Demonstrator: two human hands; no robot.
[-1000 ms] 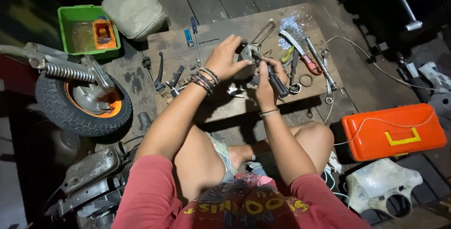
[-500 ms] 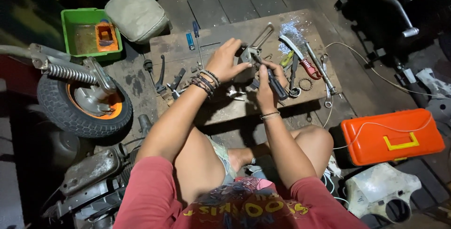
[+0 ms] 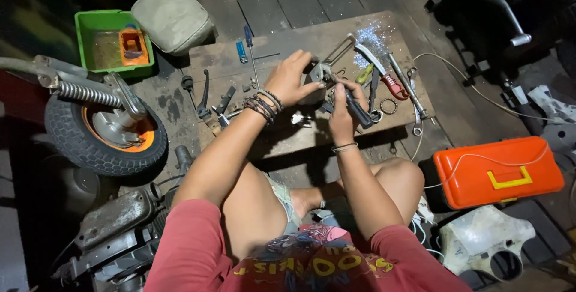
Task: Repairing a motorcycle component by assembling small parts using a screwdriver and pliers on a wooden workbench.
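Near the centre of the frame, slightly above the middle, the left hand point(image 3: 292, 80) lies over a small grey metal part point(image 3: 321, 73), fingers curled around its near side and thumb pressed against it, so the hand is closed on the part. Just to the right, the right hand point(image 3: 343, 107) is wrapped in a fist around the dark handle of a tool point(image 3: 360, 112) whose working end meets the metal part (the exact kind of tool cannot be made out). Both hands work over a low wooden tabletop point(image 3: 300, 46) that fills the upper middle of the frame.

On the tabletop, right of the hands, lie a red-handled wire brush point(image 3: 384, 70), a spanner point(image 3: 414, 97) and a small metal ring point(image 3: 388, 106); a blue-handled screwdriver point(image 3: 249, 43) lies to the upper left of the hands.

At the left edge stands a small wheel with an orange hub point(image 3: 105, 136) and a coil spring above it. A green plastic tub point(image 3: 111, 40) sits in the upper left, a beige pouch point(image 3: 171, 19) beside it. An orange toolbox point(image 3: 498, 169) rests at the right.
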